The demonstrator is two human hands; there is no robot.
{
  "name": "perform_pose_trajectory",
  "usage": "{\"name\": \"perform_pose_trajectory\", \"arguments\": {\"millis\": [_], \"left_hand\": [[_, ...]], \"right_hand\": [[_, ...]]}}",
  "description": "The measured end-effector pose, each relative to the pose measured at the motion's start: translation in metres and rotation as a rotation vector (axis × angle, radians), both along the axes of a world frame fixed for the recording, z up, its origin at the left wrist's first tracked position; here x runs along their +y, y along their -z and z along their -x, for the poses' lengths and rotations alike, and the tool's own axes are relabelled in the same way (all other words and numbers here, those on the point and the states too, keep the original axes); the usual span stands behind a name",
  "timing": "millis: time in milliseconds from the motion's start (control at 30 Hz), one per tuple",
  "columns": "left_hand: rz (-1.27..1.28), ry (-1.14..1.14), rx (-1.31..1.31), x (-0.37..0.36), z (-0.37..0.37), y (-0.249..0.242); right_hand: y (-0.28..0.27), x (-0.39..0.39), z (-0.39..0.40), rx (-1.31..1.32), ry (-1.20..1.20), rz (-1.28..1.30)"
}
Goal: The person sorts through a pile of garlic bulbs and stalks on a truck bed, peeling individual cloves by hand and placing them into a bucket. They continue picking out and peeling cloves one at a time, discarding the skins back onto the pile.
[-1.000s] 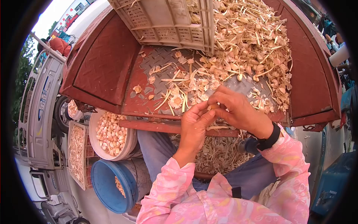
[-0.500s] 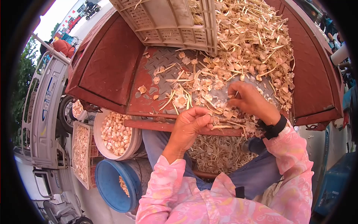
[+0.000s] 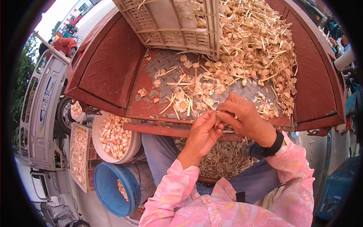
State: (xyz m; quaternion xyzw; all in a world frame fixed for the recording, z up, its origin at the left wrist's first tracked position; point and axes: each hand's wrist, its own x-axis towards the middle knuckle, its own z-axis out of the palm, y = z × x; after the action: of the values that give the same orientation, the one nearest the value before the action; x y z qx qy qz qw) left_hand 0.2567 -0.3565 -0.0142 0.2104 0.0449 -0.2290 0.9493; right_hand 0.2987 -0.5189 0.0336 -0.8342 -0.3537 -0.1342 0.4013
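My left hand (image 3: 201,138) and my right hand (image 3: 249,120) meet just above the front edge of the red metal truck bed (image 3: 155,128). Both hands are closed, thumbs and fingers pinched together at the tips. Whatever small thing lies between them is mostly hidden and too small to name. Beyond my fingers, loose garlic skins and stems (image 3: 189,102) lie scattered on the worn metal floor. A large heap of garlic cloves, husks and dry stalks (image 3: 257,45) fills the bed's right and far side.
A pale plastic crate (image 3: 170,32) stands tilted on the bed. At left are a white bucket (image 3: 97,142) holding garlic cloves (image 3: 115,138), a blue bucket (image 3: 104,193) and a crate of garlic pieces (image 3: 79,155). Husks (image 3: 219,162) lie below, between my legs.
My right hand has moved left and toward me from over the bed, and its fingertips now meet my left hand's. My left hand has shifted slightly right and nearer.
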Motion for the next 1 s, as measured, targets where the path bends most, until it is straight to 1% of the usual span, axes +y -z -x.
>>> {"name": "perform_pose_trajectory", "arguments": {"millis": [33,100,200,233,300,400,433,467,500,533,567,600,633,667,700,767,800,867,900,933,967,1000], "left_hand": [[0.023,-0.002,-0.006,-0.001,-0.001,0.003],[-0.098,-0.072,-0.062,-0.007,0.006,0.003],[-0.231,-0.184,-0.123,-0.014,0.011,-0.002],[-0.266,-0.223,-0.14,-0.015,0.012,-0.004],[-0.296,-0.229,-0.126,-0.015,0.011,-0.008],[-0.29,-0.252,-0.152,-0.006,0.016,-0.018],[-0.264,-0.251,-0.174,0.0,0.018,-0.022],[-0.275,-0.312,-0.172,0.017,0.021,-0.025],[-0.329,-0.424,-0.163,0.043,0.023,-0.037],[-0.406,-0.56,-0.179,0.078,0.025,-0.042],[-0.512,-0.707,-0.204,0.119,0.027,-0.04],[-0.667,-0.811,-0.232,0.163,0.029,-0.035],[-0.838,-0.881,-0.239,0.216,0.036,-0.019],[-1.264,-0.829,-0.105,0.271,0.038,-0.003],[-1.68,-0.758,0.039,0.301,0.04,0.006],[-1.912,-0.874,-0.139,0.293,0.037,0.002],[-2.025,-0.932,-0.221,0.282,0.038,0.0],[-1.47,-0.829,-0.208,0.2,0.034,-0.042],[-1.293,-0.707,-0.286,0.159,0.032,-0.053],[-1.246,-0.568,-0.35,0.123,0.028,-0.058],[-1.175,-0.407,-0.356,0.087,0.022,-0.064],[-1.076,-0.273,-0.381,0.058,0.013,-0.055]], "right_hand": [[-0.004,0.0,0.001,-0.044,0.032,0.105],[-0.012,0.002,0.008,-0.117,0.093,0.314],[-0.009,0.007,0.009,-0.121,0.139,0.325],[-0.004,0.007,0.008,-0.045,0.137,0.243],[0.01,0.005,0.005,0.109,0.131,0.072],[0.015,-0.005,-0.006,0.414,0.141,0.006],[0.012,-0.01,-0.005,0.413,0.114,0.19],[0.008,-0.018,-0.003,0.41,0.096,0.382],[0.003,-0.026,-0.003,0.407,0.074,0.577],[-0.002,-0.031,-0.002,0.408,0.091,0.632],[-0.002,-0.035,-0.005,0.368,0.173,0.522],[0.0,-0.038,-0.012,0.329,0.249,0.405],[0.005,-0.042,-0.021,0.29,0.326,0.283],[0.02,-0.055,-0.044,0.058,0.43,0.253],[0.028,-0.06,-0.054,0.055,0.439,0.342],[0.033,-0.067,-0.067,0.038,0.466,0.515],[0.036,-0.07,-0.07,0.011,0.408,0.497],[0.04,-0.071,-0.074,-0.042,0.255,0.473],[0.035,-0.064,-0.069,0.069,0.231,0.403],[0.023,-0.055,-0.058,0.177,0.211,0.329],[0.017,-0.047,-0.05,0.28,0.192,0.255],[0.021,-0.041,-0.044,0.116,0.131,0.221]]}}
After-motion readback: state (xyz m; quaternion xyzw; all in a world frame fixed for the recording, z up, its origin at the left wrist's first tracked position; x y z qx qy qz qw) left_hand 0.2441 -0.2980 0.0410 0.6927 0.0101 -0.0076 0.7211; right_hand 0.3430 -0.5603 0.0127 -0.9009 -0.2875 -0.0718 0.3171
